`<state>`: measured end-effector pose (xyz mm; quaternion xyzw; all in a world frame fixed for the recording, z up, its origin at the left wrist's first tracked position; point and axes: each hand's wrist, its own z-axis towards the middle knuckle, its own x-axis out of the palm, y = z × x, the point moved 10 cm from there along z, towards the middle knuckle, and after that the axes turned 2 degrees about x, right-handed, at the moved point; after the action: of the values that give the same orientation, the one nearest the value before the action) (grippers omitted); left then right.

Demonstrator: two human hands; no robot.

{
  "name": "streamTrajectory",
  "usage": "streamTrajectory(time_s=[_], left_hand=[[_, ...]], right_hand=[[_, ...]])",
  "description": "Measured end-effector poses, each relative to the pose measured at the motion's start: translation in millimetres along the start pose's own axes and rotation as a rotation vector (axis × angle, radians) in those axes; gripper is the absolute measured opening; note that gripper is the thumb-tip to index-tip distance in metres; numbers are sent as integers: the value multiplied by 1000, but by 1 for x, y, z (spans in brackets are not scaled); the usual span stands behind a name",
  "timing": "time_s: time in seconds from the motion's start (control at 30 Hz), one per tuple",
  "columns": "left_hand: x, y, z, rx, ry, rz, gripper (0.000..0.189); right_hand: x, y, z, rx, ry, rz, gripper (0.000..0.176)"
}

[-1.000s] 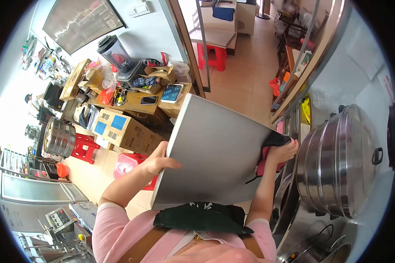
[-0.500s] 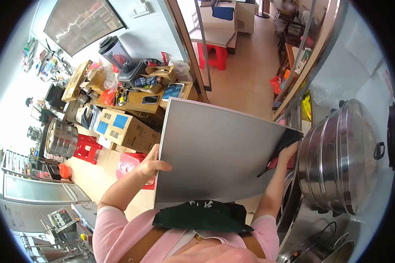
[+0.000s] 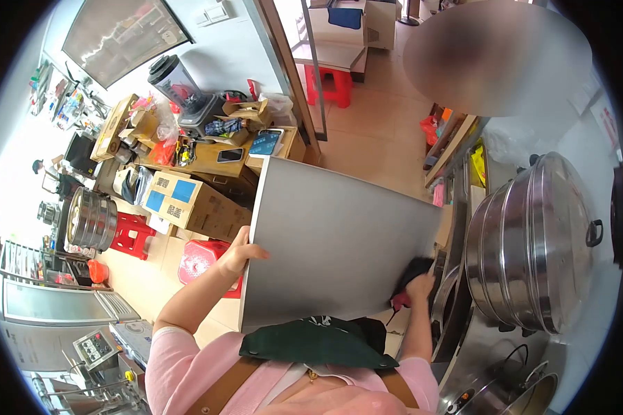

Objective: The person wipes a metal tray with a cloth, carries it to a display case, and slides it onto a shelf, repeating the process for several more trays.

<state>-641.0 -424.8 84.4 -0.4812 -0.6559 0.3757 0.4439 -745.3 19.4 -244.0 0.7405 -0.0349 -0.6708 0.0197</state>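
A large flat grey metal sheet or tray [image 3: 332,242] with a pale raised edge is tilted up in front of my chest. My left hand [image 3: 237,254] grips its left edge, the thumb lying over the face. Near the lower right corner, my right hand [image 3: 419,285] is closed on a dark cloth [image 3: 410,271] with a pink part, which touches or nearly touches the sheet. Slight blur hides the exact contact. The sheet's lower edge is partly covered by my dark green apron [image 3: 304,346].
Stacked steel steamers [image 3: 519,242] with a lid stand close on my right. To the left are a cardboard box [image 3: 197,204], a red stool [image 3: 204,259] and a wooden desk [image 3: 204,159] bearing a blender [image 3: 183,90] and a phone [image 3: 230,155]. A doorway opens ahead; its upper right is blurred.
My right hand has moved down and slightly left with the cloth, from the sheet's upper right corner toward its lower right. My left hand keeps its hold on the left edge.
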Motion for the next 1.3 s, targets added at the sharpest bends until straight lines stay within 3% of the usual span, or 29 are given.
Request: streamTrajectory(time_s=[0.07, 0.2, 0.37, 0.5, 0.73, 0.8, 0.9, 0.97, 1.0, 1.07, 1.17, 1.23, 1.3], left_hand=[[-2, 3, 2, -19, -29, -9, 37], [4, 4, 15, -71, -11, 70, 38], [27, 4, 30, -59, 37, 128, 39], [36, 13, 45, -123, 31, 134, 37], [38, 38, 67, -173, -73, 102, 32], [42, 49, 71, -195, -68, 59, 29], [53, 70, 70, -336, -109, -103, 49], [63, 74, 65, -401, -189, -81, 51], [58, 80, 70, -404, -231, -70, 52], [46, 91, 90, -315, -205, -67, 52], [60, 104, 110, -265, -104, -105, 54], [74, 109, 116, -244, -101, -94, 56], [70, 120, 128, -248, -135, -59, 57]], right_hand=[[20, 14, -48, -51, 330, -17, 29], [42, 0, -73, 0, 290, 105, 30], [-16, 58, -95, 43, 400, 217, 35], [-75, 138, -119, -264, 205, 235, 31], [-163, 228, -139, -664, 98, 521, 23], [-165, 237, -138, -663, 111, 612, 21], [-169, 223, -122, -660, 139, 1052, 22], [-160, 190, -113, -458, 352, 1368, 22], [-152, 164, -119, -271, 376, 1588, 24], [-90, 118, -124, -145, 303, 1677, 31], [-55, 29, -155, -56, -211, 1268, 35], [-138, -6, -187, 56, -503, 687, 40], [-70, -66, -220, 523, -425, 1798, 36]])
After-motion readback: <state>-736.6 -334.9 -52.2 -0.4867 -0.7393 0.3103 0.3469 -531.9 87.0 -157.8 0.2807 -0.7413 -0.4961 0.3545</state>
